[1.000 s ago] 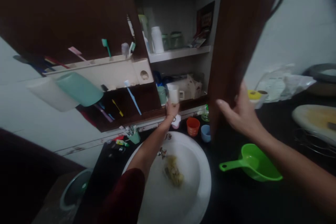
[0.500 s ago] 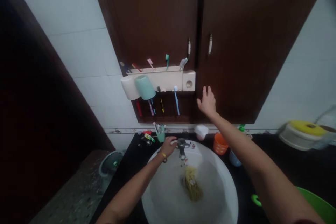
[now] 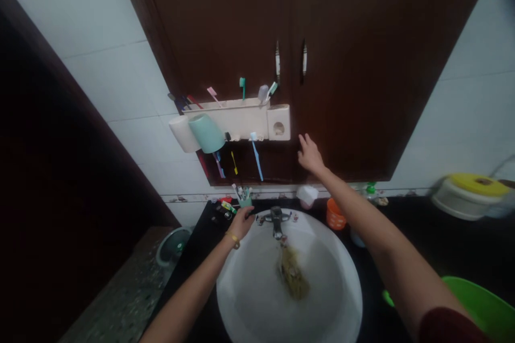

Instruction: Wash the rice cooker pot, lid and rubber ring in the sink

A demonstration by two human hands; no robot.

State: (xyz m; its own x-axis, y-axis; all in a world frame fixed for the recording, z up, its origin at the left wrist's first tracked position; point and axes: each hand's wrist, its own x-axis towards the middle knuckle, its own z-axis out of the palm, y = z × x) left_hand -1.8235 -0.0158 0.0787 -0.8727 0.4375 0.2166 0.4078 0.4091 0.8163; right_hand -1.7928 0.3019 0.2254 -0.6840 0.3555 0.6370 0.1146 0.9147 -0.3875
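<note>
My right hand (image 3: 309,155) is raised against the dark brown cabinet door (image 3: 346,118), fingers stretched out and holding nothing. Whether the fingertips touch the door I cannot tell. My left hand (image 3: 242,222) is over the back left rim of the white sink (image 3: 229,284), fingers apart, left of the metal faucet (image 3: 276,220) and just below a cup of toothbrushes (image 3: 245,201). A wet yellowish cloth (image 3: 293,273) lies in the basin under the faucet. Above, a white toothbrush holder (image 3: 241,118) with two hanging cups is fixed to the cabinet.
On the dark counter stand an orange basket (image 3: 335,214), a soap dish (image 3: 307,196) and a container with a yellow lid (image 3: 475,185). A green basin (image 3: 475,300) is at the lower right. A bucket (image 3: 171,246) stands on the floor at left.
The dark gap between the cabinet doors has closed. My right hand has lowered slightly along the door. My left hand has drawn left, away from the faucet.
</note>
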